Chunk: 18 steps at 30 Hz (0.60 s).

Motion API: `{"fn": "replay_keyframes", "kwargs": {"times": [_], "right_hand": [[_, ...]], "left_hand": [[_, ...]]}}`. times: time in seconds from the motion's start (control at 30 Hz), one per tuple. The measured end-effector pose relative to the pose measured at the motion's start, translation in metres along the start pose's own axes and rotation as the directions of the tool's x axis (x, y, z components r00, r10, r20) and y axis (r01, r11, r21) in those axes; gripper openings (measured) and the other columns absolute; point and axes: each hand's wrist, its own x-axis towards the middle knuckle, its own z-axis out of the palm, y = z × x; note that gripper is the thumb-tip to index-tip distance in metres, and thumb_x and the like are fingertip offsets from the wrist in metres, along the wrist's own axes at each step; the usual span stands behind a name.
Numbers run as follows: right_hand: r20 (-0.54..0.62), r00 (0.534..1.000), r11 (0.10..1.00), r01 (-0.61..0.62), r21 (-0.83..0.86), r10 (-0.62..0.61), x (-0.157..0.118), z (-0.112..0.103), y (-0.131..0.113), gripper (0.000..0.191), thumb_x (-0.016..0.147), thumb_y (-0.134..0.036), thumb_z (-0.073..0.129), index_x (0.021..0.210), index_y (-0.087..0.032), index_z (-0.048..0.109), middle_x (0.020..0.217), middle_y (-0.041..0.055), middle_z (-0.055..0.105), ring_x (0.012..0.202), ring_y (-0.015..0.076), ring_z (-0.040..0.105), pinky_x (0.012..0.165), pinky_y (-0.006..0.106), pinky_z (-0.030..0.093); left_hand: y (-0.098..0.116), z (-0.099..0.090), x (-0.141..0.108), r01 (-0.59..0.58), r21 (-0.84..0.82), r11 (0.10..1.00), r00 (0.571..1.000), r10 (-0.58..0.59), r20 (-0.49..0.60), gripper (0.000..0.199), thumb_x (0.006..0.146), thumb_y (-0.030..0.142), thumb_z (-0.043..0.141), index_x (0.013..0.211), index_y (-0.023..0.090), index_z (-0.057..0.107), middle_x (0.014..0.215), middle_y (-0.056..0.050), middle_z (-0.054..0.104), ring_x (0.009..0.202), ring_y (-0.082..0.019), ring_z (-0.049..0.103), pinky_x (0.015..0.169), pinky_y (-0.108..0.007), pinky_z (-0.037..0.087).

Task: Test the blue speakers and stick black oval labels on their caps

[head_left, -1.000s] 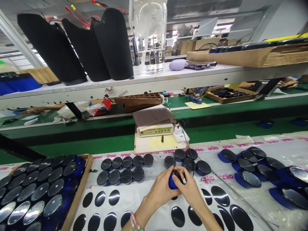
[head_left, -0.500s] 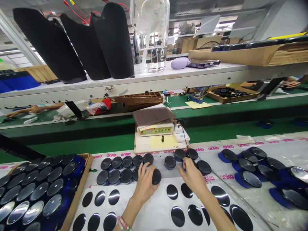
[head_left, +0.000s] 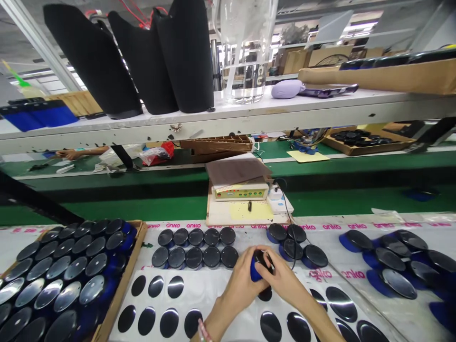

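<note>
A short blue cylinder with a glossy black top (head_left: 255,270) is held between my two hands, tilted, above the sheet of black round stickers (head_left: 213,289). My left hand (head_left: 237,282) wraps round its left side. My right hand (head_left: 283,280) grips it from the right, the thumb across the black top. Left of my hands, two neat rows of black-topped cylinders (head_left: 194,256) stand on the table. Just beyond my right hand is a small group of similar cylinders (head_left: 315,255). The fingers partly hide the held cylinder's top.
A cardboard tray (head_left: 121,280) packed with black-topped blue cylinders lies at the left. More cylinders (head_left: 390,259) stand loosely at the right. A thin cable (head_left: 292,213) runs down to the table from a white power socket (head_left: 280,202). A shelf (head_left: 228,121) crosses above, carrying black sleeves and a clear jug.
My left hand has let go of a cylinder at the end of the front row and moved right. My right hand has taken a cylinder from the small group, and both hands now hold it.
</note>
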Motion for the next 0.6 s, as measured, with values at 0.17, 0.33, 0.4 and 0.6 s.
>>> {"fn": "replay_keyframes", "kwargs": {"times": [0.17, 0.33, 0.4, 0.6], "right_hand": [[-0.049, 0.994, 0.991, -0.096, 0.093, 0.101, -0.015, 0.011, 0.002, 0.025, 0.084, -0.036, 0.045, 0.101, -0.018, 0.051, 0.073, -0.0022, 0.045, 0.070, 0.0166, 0.053, 0.067, 0.029, 0.046], [-0.102, 0.978, 0.976, -0.170, 0.137, 0.184, -0.014, 0.020, 0.001, 0.023, 0.080, -0.038, 0.049, 0.094, -0.019, 0.051, 0.074, -0.0013, 0.050, 0.075, 0.0187, 0.056, 0.072, 0.032, 0.046], [-0.119, 0.973, 0.973, -0.181, 0.145, 0.199, -0.013, 0.021, -0.003, 0.021, 0.079, -0.038, 0.050, 0.089, -0.019, 0.051, 0.074, -0.0010, 0.051, 0.075, 0.0191, 0.057, 0.072, 0.032, 0.046], [-0.177, 0.969, 0.976, -0.147, 0.159, 0.174, 0.004, 0.021, -0.010, 0.024, 0.076, -0.037, 0.054, 0.093, -0.020, 0.055, 0.074, -0.0009, 0.054, 0.074, 0.0200, 0.058, 0.074, 0.035, 0.047]], "left_hand": [[0.011, 0.004, -0.002, -0.035, -0.031, 0.999, 0.999, 0.035, 0.010, 0.069, 0.061, 0.007, 0.070, 0.124, 0.023, 0.049, 0.122, -0.004, 0.058, 0.112, -0.021, 0.053, 0.102, -0.034, 0.040], [0.011, 0.001, -0.004, -0.071, -0.034, 0.997, 0.997, 0.071, 0.017, 0.063, 0.067, 0.006, 0.066, 0.125, 0.021, 0.046, 0.123, -0.006, 0.056, 0.114, -0.021, 0.052, 0.103, -0.035, 0.039], [0.009, 0.000, -0.004, -0.092, -0.019, 0.996, 0.996, 0.092, 0.016, 0.061, 0.069, 0.007, 0.064, 0.125, 0.020, 0.044, 0.124, -0.006, 0.055, 0.116, -0.020, 0.051, 0.103, -0.035, 0.039], [0.000, -0.005, 0.012, -0.156, 0.141, 0.978, 0.988, 0.156, 0.010, 0.059, 0.071, 0.012, 0.062, 0.126, 0.018, 0.041, 0.124, -0.009, 0.054, 0.116, -0.021, 0.051, 0.102, -0.037, 0.041]]}}
